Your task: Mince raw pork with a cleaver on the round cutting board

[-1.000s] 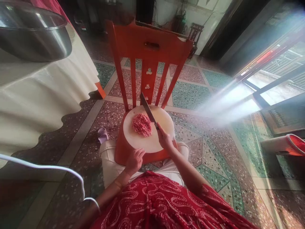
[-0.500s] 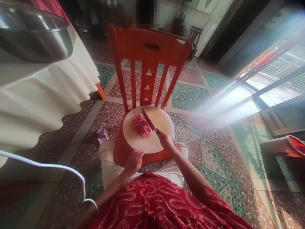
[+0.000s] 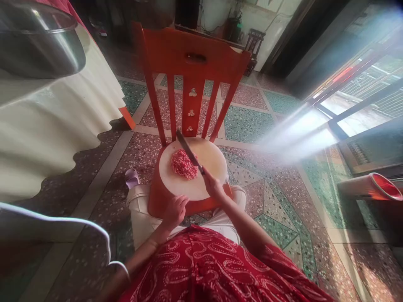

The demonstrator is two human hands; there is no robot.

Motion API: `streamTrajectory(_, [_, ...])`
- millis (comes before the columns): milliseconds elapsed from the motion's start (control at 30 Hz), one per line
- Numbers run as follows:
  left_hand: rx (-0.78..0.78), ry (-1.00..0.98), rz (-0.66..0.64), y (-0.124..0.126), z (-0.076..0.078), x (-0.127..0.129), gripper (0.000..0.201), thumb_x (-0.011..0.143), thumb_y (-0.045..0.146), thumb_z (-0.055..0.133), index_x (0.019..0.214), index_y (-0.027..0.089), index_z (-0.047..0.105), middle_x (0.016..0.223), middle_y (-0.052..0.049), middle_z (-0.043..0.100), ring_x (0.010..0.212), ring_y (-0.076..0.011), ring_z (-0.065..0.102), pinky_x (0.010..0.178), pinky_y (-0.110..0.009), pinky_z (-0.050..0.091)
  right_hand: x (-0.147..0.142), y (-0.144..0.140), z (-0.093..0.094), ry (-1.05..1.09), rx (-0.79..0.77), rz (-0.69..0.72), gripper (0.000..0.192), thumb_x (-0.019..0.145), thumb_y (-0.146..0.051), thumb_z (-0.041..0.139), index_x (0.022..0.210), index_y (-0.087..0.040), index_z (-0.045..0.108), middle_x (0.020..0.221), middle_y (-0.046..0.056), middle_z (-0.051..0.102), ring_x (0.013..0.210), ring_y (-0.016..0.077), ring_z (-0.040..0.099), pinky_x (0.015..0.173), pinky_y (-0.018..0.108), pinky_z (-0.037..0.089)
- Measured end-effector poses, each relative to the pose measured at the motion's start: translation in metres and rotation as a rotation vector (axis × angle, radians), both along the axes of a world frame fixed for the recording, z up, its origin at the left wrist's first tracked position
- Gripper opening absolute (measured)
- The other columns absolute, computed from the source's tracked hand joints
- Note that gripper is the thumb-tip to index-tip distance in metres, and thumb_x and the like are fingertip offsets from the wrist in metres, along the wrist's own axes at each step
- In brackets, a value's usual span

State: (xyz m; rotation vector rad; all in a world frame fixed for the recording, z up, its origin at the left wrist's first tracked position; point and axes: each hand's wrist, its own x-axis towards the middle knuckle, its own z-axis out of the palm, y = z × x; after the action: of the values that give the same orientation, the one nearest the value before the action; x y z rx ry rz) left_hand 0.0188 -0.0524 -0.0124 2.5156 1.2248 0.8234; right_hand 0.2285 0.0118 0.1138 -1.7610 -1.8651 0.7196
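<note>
Steel bowl [image 3: 37,46] sits far left on a counter [image 3: 47,121] draped in cream cloth. Right of it, near the middle, the person's left hand [image 3: 175,211] curls its grip over the near edge of a round board [image 3: 208,161] and the seat of a red chair [image 3: 192,63] beneath it. The board lies flat on the seat. Mince [image 3: 183,164] sits in a heap on the board's left half. A knife [image 3: 188,150] slants above the heap, its blade just over the meat's right side, tip toward the chair back. The right hand [image 3: 213,188] has its grip closed tight around the handle at the board's near right edge. Farther right, sunlight falls across the tiled floor [image 3: 283,201].
</note>
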Motion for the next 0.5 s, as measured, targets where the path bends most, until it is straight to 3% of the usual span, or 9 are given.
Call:
streamTrajectory(100, [0.003,-0.006,-0.009,0.0,0.0,0.001,0.045,0.08,0.006,0.04,0.121,0.019,0.052,0.117,-0.008,0.056,0.113,-0.021,0.048,0.098,-0.042,0.042,-0.003,-0.003,0.0,-0.031,-0.135,0.019,0.042,0.092,-0.034,0.036,0.131,-0.025,0.051,0.099,0.002,0.07,0.088,0.0188,0.066,0.076,0.026,0.049])
streamTrajectory(267, [0.004,0.004,0.015,-0.001,0.001,0.001,0.042,0.081,0.008,0.039,0.12,0.019,0.053,0.119,-0.007,0.056,0.113,-0.0217,0.048,0.099,-0.043,0.042,-0.011,-0.006,0.007,-0.028,0.026,0.057,0.045,0.094,-0.036,0.033,0.138,-0.028,0.041,0.107,0.002,0.068,0.089,0.0166,0.065,0.078,0.024,0.047])
streamTrajectory(433, [-0.009,-0.007,-0.004,-0.001,0.002,0.001,0.045,0.08,0.007,0.04,0.121,0.019,0.052,0.117,-0.008,0.057,0.113,-0.0211,0.048,0.098,-0.042,0.042,-0.011,-0.006,0.006,-0.135,-0.16,0.05,0.042,0.093,-0.035,0.036,0.132,-0.027,0.049,0.093,0.003,0.071,0.081,0.0188,0.067,0.073,0.025,0.048])
streamTrajectory(500, [-0.018,-0.007,0.002,-0.002,0.002,0.001,0.046,0.08,0.007,0.039,0.122,0.02,0.052,0.119,-0.008,0.056,0.113,-0.0211,0.048,0.099,-0.043,0.042,-0.01,-0.006,0.011,-0.071,-0.099,0.056,0.043,0.094,-0.036,0.034,0.133,-0.028,0.048,0.094,0.002,0.071,0.082,0.0176,0.066,0.073,0.024,0.048])
